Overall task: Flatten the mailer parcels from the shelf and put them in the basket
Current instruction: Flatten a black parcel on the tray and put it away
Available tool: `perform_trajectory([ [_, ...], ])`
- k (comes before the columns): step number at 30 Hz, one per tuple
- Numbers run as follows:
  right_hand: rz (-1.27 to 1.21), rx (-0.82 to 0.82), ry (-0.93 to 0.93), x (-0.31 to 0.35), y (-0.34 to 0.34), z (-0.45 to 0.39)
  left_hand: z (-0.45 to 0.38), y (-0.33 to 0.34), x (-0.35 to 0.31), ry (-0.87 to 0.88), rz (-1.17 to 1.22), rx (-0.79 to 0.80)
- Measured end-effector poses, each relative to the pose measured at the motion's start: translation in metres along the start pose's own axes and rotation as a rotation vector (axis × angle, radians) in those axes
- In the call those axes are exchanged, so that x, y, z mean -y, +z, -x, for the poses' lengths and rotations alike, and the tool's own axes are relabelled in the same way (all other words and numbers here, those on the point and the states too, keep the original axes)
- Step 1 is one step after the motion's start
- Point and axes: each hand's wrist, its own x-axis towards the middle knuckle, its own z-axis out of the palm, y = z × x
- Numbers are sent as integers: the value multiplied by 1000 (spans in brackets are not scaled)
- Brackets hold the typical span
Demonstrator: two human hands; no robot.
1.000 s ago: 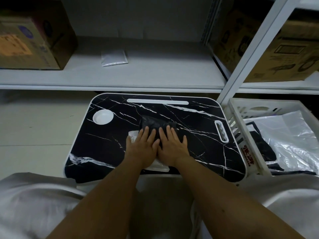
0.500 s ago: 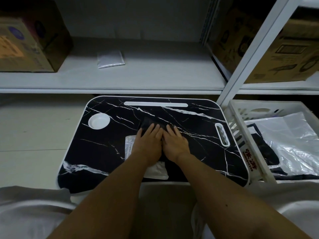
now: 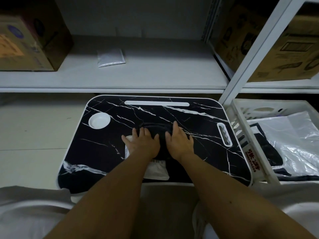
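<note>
Head view, one item in hand.

Black mailer: lying on the lap desk, over a white label sheet showing at its near edge.

Left hand and right hand: both lying palm-down and flat on the mailer, fingers spread, gripping nothing. A moment ago they were pressing side by side, thumbs touching; now they are parting, with a dark strip of the mailer showing between them. Judged as a smoothing stroke from the middle outward, so the flattening is under way, not finished.

White mailer: lying on the shelf, still waiting.

Basket: standing just right of the desk, already holding clear and dark bags. The black mailer is not yet in it.
</note>
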Motion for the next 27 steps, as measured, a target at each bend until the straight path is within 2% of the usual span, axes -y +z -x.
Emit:
perform_trajectory([
  [2, -30, -153, -2, -1, -2, 0, 4, -5, -1, 32, -92, -199],
  [4, 65, -157, -86, 3, -3, -2, 5, -8, -1, 212, -171, -384],
  [5, 117, -94, -151, 5, -3, -4, 3, -6, -1, 324, -195, -373],
  [7, 187, 78, -247, 11, -2, -8, -3, -3, 2, 432, -187, -223],
  [10, 249, 252, -242, 12, -3, -14, -16, -3, 7, 340, -100, 6],
  [14, 338, 323, -197, 8, -7, -21, -25, -5, 13, 236, -109, 111],
  [22, 367, 283, -118, 15, -8, -17, -15, -1, 7, 49, -54, 22],
  [24, 324, 180, -83, 14, -7, -9, -5, 0, 17, 76, -64, -59],
  [27, 222, -52, -91, 9, -4, 11, 13, 1, 40, 226, -156, -230],
])
